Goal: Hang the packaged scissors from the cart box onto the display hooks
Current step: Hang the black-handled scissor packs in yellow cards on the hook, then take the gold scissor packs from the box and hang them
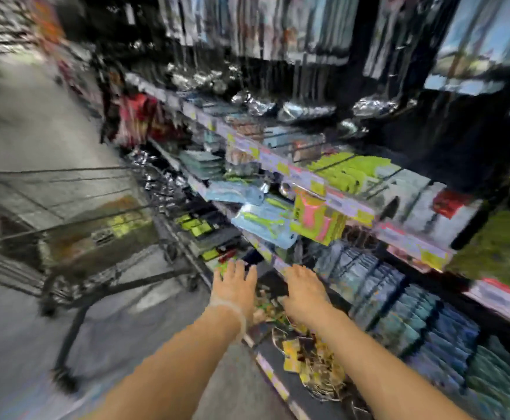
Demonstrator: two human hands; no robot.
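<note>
Two hands: left hand, right hand spread; scissors indiscernible, blurred.

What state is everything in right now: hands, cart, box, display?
Left hand: fingers spread, reaching to the lower shelf, holding nothing visible.
Right hand: palm down on shelf goods; grip unclear.
Cart: parked left, upright.
Box: in cart; contents blurred.
Display: stocked.

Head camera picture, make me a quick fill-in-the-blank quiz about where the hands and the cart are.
1. The shopping cart stands to the ____ of both hands.
2. Both hands reach toward the ____ shelf.
3. The left hand has its fingers ____.
4. The box sits inside the ____.

Missing words: left; bottom; spread; cart
</note>
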